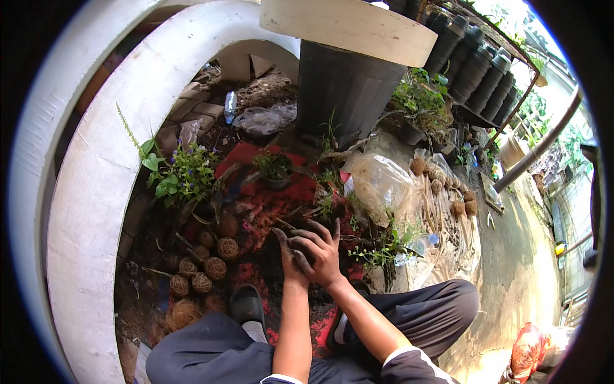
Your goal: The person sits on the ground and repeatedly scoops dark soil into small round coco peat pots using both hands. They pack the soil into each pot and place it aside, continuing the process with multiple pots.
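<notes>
My left hand (pixel 293 261) and my right hand (pixel 319 254) are pressed together over dark soil (pixel 268 259), on a red sheet (pixel 244 158). Both are smeared with dark soil. The right hand lies across the left palm, its fingers spread and bent. Whether something small sits between the palms is hidden. Left of them lie several string-wrapped fibre balls (pixel 215 268), with loose brown coconut fibre (pixel 183 314) nearer my knee. Beyond the hands stands a small potted plant (pixel 274 168). A leafy sprig with thin stems (pixel 383 247) lies to the right.
A curved white structure (pixel 86 192) bounds the left side. A large dark planter (pixel 345 91) stands ahead. At right are a clear plastic bag (pixel 383 182), more fibre balls (pixel 458 208) on a plastic sheet (pixel 446 254), stacked black pots (pixel 467 72) and a slanting pole (pixel 537 144).
</notes>
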{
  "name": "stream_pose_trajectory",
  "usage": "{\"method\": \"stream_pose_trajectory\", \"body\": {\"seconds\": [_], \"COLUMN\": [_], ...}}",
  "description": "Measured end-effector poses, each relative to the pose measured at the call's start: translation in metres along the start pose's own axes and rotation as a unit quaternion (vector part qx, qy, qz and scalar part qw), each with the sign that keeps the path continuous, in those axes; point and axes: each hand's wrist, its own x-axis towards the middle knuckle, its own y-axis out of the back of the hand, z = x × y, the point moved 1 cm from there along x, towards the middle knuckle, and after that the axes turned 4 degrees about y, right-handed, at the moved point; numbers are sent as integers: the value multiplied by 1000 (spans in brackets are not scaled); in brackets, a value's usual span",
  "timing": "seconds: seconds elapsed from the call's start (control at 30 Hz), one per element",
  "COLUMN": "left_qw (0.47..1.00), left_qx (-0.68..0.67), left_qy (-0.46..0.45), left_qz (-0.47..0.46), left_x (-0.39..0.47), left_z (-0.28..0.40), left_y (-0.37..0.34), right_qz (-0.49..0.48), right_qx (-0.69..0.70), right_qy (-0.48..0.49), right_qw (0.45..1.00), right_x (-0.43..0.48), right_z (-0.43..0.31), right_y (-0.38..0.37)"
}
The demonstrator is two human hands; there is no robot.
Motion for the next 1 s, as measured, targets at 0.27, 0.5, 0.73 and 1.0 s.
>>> {"method": "stream_pose_trajectory", "body": {"seconds": [0.27,0.5,0.73,1.0], "left_qw": [930,991,976,967], "left_qx": [316,43,153,196], "left_qy": [-86,-80,-72,19], "left_qz": [166,99,137,162], "left_x": [-4,-9,0,-7], "left_z": [1,3,-1,3], "left_y": [-36,-31,-42,-44], "right_qz": [185,11,65,38], "right_qx": [598,79,155,95], "right_qy": [-381,-48,-27,-54], "right_qw": [680,996,985,993], "right_x": [5,21,15,14], "right_z": [10,-8,-8,7], "right_y": [-21,16,4,15]}}
